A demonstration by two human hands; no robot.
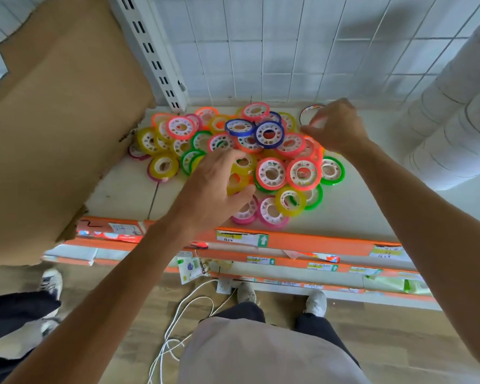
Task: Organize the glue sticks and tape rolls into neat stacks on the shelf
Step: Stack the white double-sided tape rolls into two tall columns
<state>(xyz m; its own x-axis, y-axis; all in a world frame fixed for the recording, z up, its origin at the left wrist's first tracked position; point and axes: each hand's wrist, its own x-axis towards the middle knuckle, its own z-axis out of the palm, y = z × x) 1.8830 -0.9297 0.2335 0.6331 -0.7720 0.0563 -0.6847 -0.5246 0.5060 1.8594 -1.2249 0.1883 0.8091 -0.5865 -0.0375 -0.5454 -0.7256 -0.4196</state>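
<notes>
A loose heap of several small tape rolls in pink, yellow, green, orange and blue lies on the white shelf. My left hand is curled over the front of the heap, its fingers and thumb around a yellow roll. My right hand hovers at the back right of the heap with its fingers bent around a pale pink roll, next to a larger roll by the wall. No glue sticks are in view.
A big cardboard box fills the left of the shelf. Tall stacks of white tape rolls stand at the right. Orange price rails edge the shelves below. A white cord and another person's shoes are on the floor.
</notes>
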